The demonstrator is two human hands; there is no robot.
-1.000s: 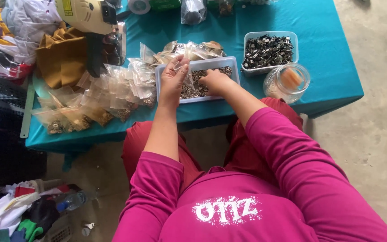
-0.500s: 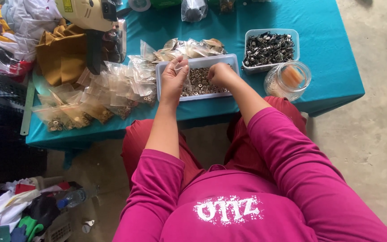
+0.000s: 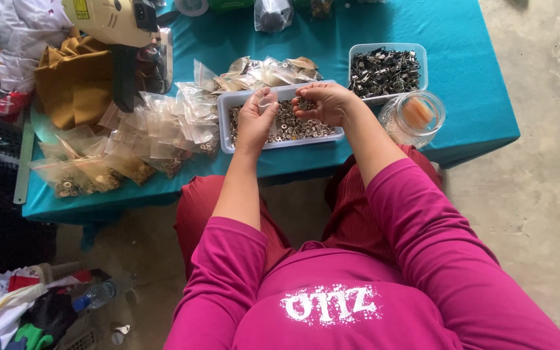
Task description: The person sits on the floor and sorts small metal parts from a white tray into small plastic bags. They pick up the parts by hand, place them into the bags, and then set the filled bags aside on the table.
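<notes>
Both over the white tray (image 3: 247, 98) of small metal rings, tray's long axis crosswise; left hand (image 3: 255, 121) pinching a small clear bag (image 3: 266, 102); right hand (image 3: 322, 102) cupped, rings pinched, just beside it.

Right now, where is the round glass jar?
In the head view, the glass jar stands on the blue table, right of the right hand, below the tub of dark clips.
</notes>
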